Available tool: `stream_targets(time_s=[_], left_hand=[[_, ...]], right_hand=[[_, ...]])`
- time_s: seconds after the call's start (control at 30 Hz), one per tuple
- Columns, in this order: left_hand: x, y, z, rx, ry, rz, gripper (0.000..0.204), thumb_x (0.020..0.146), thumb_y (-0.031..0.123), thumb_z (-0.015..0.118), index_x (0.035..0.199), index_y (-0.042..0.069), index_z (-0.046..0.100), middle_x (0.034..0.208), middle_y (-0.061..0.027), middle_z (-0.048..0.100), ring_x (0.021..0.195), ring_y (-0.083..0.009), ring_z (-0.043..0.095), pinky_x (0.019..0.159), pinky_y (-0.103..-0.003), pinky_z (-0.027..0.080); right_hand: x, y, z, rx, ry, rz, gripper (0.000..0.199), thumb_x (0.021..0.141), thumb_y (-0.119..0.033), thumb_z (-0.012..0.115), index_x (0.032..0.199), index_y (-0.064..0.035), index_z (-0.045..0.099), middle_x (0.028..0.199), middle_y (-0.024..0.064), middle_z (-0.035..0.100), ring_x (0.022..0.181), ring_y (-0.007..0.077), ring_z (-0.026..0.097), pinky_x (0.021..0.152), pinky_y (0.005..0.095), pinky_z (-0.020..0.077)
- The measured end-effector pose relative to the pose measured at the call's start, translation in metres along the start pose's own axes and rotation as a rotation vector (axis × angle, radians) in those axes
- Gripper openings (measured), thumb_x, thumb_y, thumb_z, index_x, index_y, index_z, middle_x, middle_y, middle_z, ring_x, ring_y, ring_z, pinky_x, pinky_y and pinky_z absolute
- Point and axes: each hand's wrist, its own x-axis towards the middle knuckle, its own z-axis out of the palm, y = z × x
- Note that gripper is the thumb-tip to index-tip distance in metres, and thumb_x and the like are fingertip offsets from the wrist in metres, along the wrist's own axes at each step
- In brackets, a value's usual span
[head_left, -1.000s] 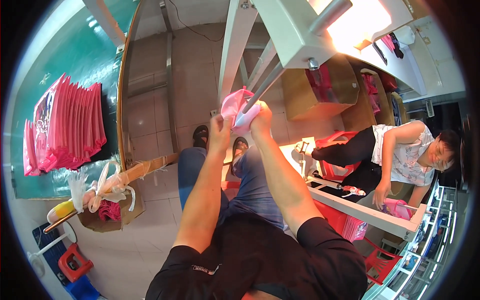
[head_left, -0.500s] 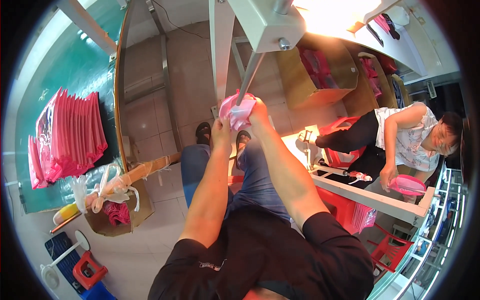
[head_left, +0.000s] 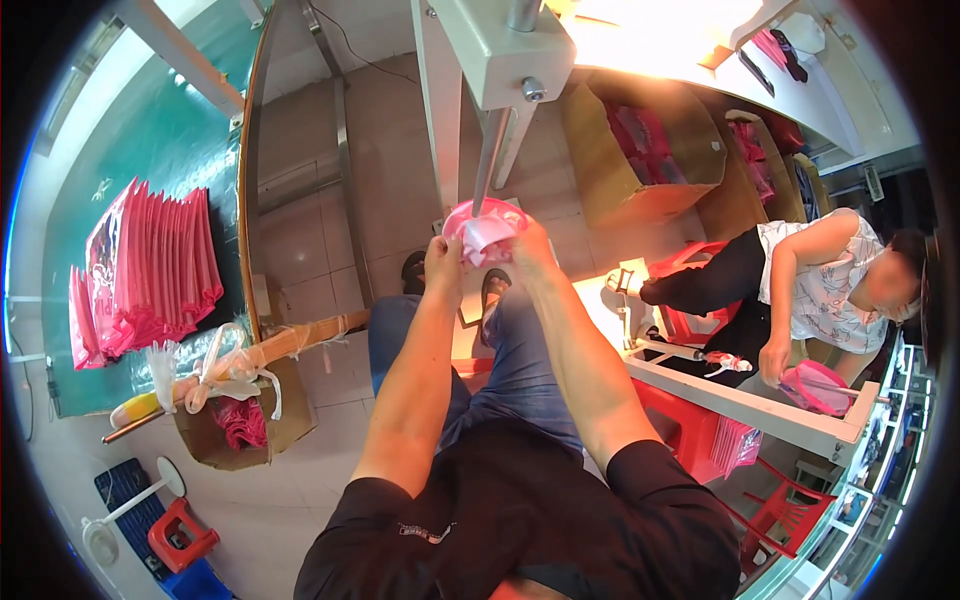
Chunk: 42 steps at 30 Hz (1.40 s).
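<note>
A soft pink bag-like piece [head_left: 490, 236] is spread into a round shape at the lower end of a metal rod [head_left: 490, 165]. Its rim is a brighter pink ring, with paler pink material bunched inside. My left hand [head_left: 443, 264] pinches the left side of the rim. On the opposite side, my right hand [head_left: 533, 247] has its fingers closed round the edge. The rod hangs from a pale machine head [head_left: 500, 50] and its tip reaches into the piece. Whether the tip touches the material is hidden.
Pink flat packages [head_left: 150, 270] stand stacked on a green table [head_left: 200, 110] at left. A tape-wrapped wooden bar [head_left: 300, 340] juts out near a cardboard box [head_left: 290, 425]. Another box [head_left: 590, 165] stands far right. At right a co-worker [head_left: 815, 290] holds a pink round piece [head_left: 815, 388].
The pink piece has gone from crumpled to spread wider, its ring-shaped rim now showing. The surroundings have shifted slightly in view. The co-worker's pink piece has tilted and moved a little lower.
</note>
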Motion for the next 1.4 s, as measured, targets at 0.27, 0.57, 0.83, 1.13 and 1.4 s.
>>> stream_targets(time_s=[0.27, 0.57, 0.83, 1.13, 1.4], left_hand=[[-0.020, 0.039, 0.026, -0.203, -0.062, -0.096, 0.032, 0.094, 0.027, 0.064, 0.116, 0.005, 0.055, 0.096, -0.0019, 0.061, 0.083, -0.0098, 0.056, 0.074, -0.028, 0.047], [0.003, -0.003, -0.003, 0.090, 0.037, 0.087, 0.022, 0.093, 0.020, 0.062, 0.105, 0.002, 0.057, 0.091, -0.0021, 0.057, 0.081, -0.0083, 0.053, 0.071, -0.024, 0.044], [-0.021, 0.003, 0.023, 0.266, 0.301, 0.399, 0.037, 0.091, 0.023, 0.067, 0.118, 0.005, 0.049, 0.114, -0.0095, 0.055, 0.099, -0.0201, 0.054, 0.088, -0.035, 0.046], [-0.041, 0.057, 0.021, 1.186, 0.172, 0.989, 0.022, 0.083, 0.024, 0.071, 0.085, 0.007, 0.057, 0.082, -0.0086, 0.057, 0.085, -0.0312, 0.056, 0.070, -0.043, 0.044], [-0.027, 0.049, 0.007, 1.247, -0.021, 1.005, 0.020, 0.084, 0.029, 0.068, 0.080, 0.012, 0.058, 0.076, -0.0031, 0.056, 0.077, -0.0253, 0.056, 0.064, -0.040, 0.038]], right_hand=[[0.066, 0.023, -0.017, -0.502, 0.156, -0.262, 0.013, 0.081, -0.007, 0.061, 0.092, -0.0043, 0.067, 0.082, 0.0045, 0.067, 0.069, 0.0126, 0.064, 0.058, 0.0272, 0.0499], [0.022, 0.024, 0.008, -0.362, 0.235, -0.169, 0.016, 0.084, 0.000, 0.051, 0.095, 0.0029, 0.061, 0.083, 0.0099, 0.067, 0.075, 0.0182, 0.067, 0.064, 0.0283, 0.0540], [0.072, 0.065, -0.028, -0.875, 0.284, -0.329, 0.019, 0.083, -0.016, 0.061, 0.100, -0.0070, 0.063, 0.085, 0.0120, 0.068, 0.078, 0.0209, 0.067, 0.070, 0.0336, 0.0517], [0.047, 0.072, -0.027, -0.656, 0.321, -0.521, 0.019, 0.084, -0.019, 0.061, 0.099, -0.0065, 0.061, 0.080, 0.0169, 0.067, 0.076, 0.0318, 0.067, 0.069, 0.0387, 0.0516], [0.061, 0.065, -0.029, -1.017, 0.383, -0.324, 0.018, 0.091, -0.024, 0.062, 0.091, -0.0060, 0.065, 0.077, 0.0115, 0.068, 0.072, 0.0195, 0.067, 0.064, 0.0348, 0.0523]])
